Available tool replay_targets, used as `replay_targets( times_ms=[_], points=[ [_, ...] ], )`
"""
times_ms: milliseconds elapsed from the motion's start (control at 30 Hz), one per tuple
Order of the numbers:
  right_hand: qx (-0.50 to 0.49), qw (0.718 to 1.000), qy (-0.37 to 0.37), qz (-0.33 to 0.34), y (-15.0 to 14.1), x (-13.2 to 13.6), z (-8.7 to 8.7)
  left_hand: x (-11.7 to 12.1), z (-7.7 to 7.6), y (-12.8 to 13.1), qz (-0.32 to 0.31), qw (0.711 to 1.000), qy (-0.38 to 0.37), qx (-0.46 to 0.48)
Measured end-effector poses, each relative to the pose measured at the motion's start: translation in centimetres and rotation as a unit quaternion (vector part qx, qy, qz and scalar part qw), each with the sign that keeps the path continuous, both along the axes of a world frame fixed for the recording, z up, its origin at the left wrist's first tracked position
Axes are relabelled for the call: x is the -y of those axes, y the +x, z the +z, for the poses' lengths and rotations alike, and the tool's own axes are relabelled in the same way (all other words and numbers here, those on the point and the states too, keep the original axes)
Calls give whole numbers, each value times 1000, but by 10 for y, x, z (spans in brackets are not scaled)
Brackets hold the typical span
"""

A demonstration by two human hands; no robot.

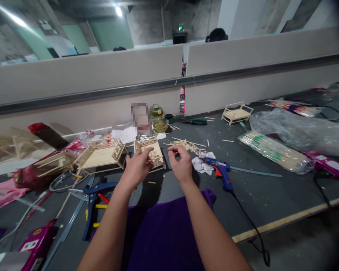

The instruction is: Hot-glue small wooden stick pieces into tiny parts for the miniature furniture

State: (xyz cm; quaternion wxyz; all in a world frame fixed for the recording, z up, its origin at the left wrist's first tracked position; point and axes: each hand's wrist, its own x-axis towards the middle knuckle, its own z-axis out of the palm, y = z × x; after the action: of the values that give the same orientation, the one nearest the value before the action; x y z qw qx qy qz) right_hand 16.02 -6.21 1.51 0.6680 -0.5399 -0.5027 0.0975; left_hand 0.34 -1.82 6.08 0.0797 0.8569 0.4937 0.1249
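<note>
My left hand is over a small wooden-stick stand that has a heap of short stick pieces on it. Its fingers are bent together at the heap; whatever is between them is hidden. To the right, my right hand is raised with thumb and fingers curled together in a pinch. Anything in that pinch is too small to make out. Just left of my left hand is a larger stick-built model bed with latticed ends. Behind my right hand lies a loose pile of cut sticks.
A blue glue gun rests on a crumpled cloth, its cord hanging over the table edge. At left lies a blue cutter. Bagged sticks, pliers, a jar and another stick model stand farther off.
</note>
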Motion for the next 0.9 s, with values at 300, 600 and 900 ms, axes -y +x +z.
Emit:
replay_targets(
  times_ms=[300,600,900],
  points=[
    [12,1000,3,6,-1,1,2,-2,-3,-2,-8,1000,4,-11],
    [28,999,-17,13,-1,1,0,-8,-5,-7,-47,999,9,8],
    [163,984,-56,47,-10,-2,-4,-7,-7,-6,-64,996,28,49]
  ],
)
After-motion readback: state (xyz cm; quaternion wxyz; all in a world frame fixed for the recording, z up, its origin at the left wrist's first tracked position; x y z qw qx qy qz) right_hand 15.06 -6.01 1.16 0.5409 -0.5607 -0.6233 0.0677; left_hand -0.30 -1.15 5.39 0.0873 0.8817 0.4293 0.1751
